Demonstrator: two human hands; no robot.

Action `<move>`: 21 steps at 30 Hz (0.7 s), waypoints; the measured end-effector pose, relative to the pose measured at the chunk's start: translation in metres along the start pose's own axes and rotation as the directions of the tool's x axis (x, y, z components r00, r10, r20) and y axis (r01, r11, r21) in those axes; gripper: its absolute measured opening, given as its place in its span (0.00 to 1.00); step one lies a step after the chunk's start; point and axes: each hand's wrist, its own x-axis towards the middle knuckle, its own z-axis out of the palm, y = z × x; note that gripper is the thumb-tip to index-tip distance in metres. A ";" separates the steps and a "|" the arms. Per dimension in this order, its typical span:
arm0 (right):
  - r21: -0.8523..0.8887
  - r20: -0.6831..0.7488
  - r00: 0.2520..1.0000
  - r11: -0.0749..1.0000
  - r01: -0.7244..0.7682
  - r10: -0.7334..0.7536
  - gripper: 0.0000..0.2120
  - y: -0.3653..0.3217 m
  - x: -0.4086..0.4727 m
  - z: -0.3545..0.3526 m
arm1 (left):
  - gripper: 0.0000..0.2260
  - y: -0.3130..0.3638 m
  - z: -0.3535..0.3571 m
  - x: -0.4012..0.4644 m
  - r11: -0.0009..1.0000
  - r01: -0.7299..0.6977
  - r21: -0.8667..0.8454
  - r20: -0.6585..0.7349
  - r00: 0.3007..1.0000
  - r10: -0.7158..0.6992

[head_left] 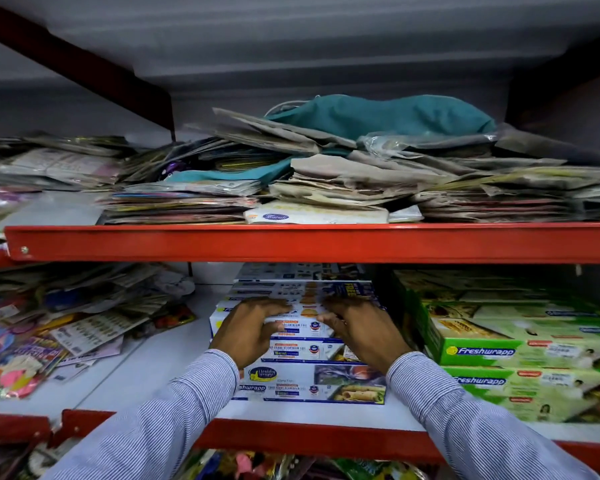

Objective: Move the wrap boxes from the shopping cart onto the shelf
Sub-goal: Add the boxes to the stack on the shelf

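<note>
Red-edged shop shelving fills the view; on the lower shelf (146,375) my left hand (250,327) and right hand (357,330) press, fingers spread and curled, on the top of a stack of blue-and-white foil wrap boxes (312,375), just left of green Freshwrapp boxes (506,351). Several boxes appear shelved; the shopping cart is out of view, so what remains is unknown.

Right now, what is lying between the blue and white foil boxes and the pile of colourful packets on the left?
In the head view, only bare white shelf board lies between the blue and white foil boxes and the colourful packets.
</note>
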 end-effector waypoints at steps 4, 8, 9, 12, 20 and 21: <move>-0.002 -0.020 1.000 1.000 -0.007 0.007 0.29 -0.001 0.000 0.000 | 0.14 -0.004 0.002 -0.002 1.000 -0.006 -0.015 -0.009 1.000 0.006; -0.050 -0.018 1.000 0.999 -0.012 0.011 0.28 0.000 0.000 0.000 | 0.14 -0.008 0.003 -0.002 1.000 -0.019 -0.013 -0.024 1.000 0.018; -0.070 -0.034 0.999 0.997 -0.009 0.007 0.27 -0.001 -0.001 0.002 | 0.14 -0.010 0.006 -0.003 0.999 -0.028 0.019 -0.031 0.999 0.029; -0.186 -0.156 0.987 0.983 0.005 -0.034 0.23 -0.004 -0.010 0.015 | 0.18 -0.015 0.019 -0.014 0.968 -0.082 0.236 -0.058 0.993 0.098; -0.346 -0.242 0.970 0.936 -0.067 -0.020 0.31 -0.009 -0.017 0.061 | 0.29 -0.022 0.058 -0.029 0.858 -0.065 0.509 -0.141 0.977 0.158; -0.358 -0.250 0.968 0.931 -0.070 -0.023 0.31 -0.007 -0.015 0.065 | 0.29 -0.024 0.063 -0.028 0.854 -0.059 0.517 -0.147 0.977 0.157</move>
